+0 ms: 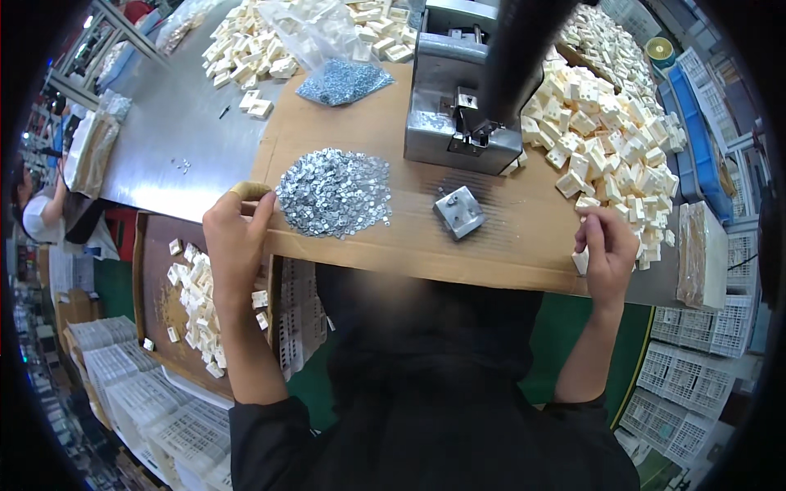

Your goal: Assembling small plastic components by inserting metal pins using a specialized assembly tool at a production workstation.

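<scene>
My left hand [236, 237] is at the left edge of a heap of small shiny metal pieces [334, 195]. Yellowish tape wraps one of its fingers, and thumb and forefinger come together; anything between them is too small to make out. At the right, my right hand [607, 250] has its fingers curled in against the thumb, beside a large pile of cream plastic blocks [606, 135]. One cream block [580, 262] shows just under those fingers; whether they grip it is unclear. Between the hands, a square metal fixture with pins [459, 213] sits on the cardboard [368, 253].
A metal press [426, 123] with a dark thick bar stands beyond the fixture. Behind the metal heap lies a clear bag of small metal parts [344, 82]. More cream blocks [246, 49] are piled far left; a brown tray [155, 303] of blocks sits lower left. A person works far left.
</scene>
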A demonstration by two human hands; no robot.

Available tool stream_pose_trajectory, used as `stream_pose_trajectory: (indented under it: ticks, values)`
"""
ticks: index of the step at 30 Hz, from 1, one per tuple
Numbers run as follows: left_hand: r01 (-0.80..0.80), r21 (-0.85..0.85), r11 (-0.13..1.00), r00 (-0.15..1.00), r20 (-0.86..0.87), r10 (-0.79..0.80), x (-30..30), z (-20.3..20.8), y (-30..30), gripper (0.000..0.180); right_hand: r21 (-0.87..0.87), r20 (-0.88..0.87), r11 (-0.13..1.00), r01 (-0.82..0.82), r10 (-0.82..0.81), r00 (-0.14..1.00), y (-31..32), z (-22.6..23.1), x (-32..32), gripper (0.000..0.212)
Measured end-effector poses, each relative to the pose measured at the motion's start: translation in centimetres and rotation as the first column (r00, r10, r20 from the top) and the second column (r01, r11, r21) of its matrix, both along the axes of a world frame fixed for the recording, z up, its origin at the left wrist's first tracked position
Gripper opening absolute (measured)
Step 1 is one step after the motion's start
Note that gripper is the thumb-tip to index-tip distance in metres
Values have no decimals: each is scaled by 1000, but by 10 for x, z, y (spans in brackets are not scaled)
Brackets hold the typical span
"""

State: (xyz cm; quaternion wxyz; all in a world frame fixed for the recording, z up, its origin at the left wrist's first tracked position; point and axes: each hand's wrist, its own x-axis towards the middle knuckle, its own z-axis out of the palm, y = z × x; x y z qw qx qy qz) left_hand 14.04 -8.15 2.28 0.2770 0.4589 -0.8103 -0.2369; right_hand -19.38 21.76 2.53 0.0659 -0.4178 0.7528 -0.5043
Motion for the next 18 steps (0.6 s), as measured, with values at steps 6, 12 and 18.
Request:
stream_pose_trajectory:
  ticks: [6,12,18]
  values:
    - [-74,97,993,984,-157,88,-9,-3,-2,19,138,-298,961,238,-189,936,-11,4,-26,13]
    - [166,243,956,899,-435,-45,-67,-1,60,16,293,-514,910,293,-109,851,-33,3,-34,16]
    - [295,111,949,889,-397,-229,-129,-19,94,15,388,-517,853,349,-112,849,-38,-5,-39,17]
